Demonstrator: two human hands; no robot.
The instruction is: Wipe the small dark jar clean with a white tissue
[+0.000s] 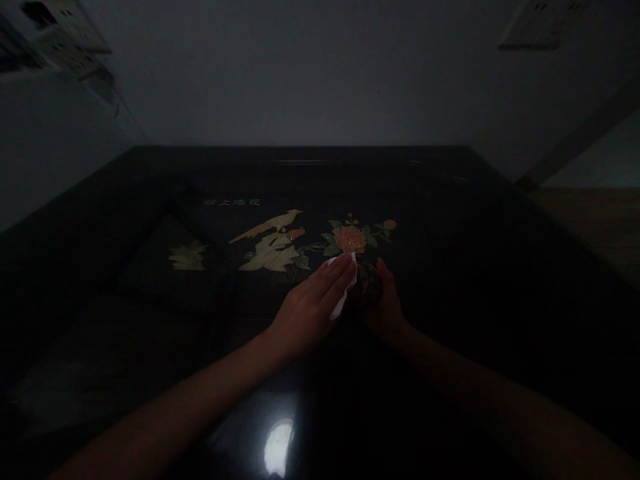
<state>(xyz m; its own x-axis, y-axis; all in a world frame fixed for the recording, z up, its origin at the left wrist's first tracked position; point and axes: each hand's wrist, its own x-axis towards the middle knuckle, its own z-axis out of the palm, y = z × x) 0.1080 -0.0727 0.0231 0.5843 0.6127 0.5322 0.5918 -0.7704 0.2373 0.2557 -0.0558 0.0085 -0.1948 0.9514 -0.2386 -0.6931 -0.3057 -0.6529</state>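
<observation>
My left hand has its fingers pressed together over a white tissue or cloth, whose edges stick out beneath them. It lies against the left side of a dark, shiny object, perhaps of glass; the dim light hides its kind. My right hand is curved round that object from the right, with the thumb up. Both hands are over a glossy black tabletop, in front of its inlaid picture of a pale bird and an orange flower.
The black table meets a grey wall at its far edge. Wall sockets are at the upper right, and more sockets with a cable are at the upper left. A bright lamp reflection shows on the tabletop nearest me.
</observation>
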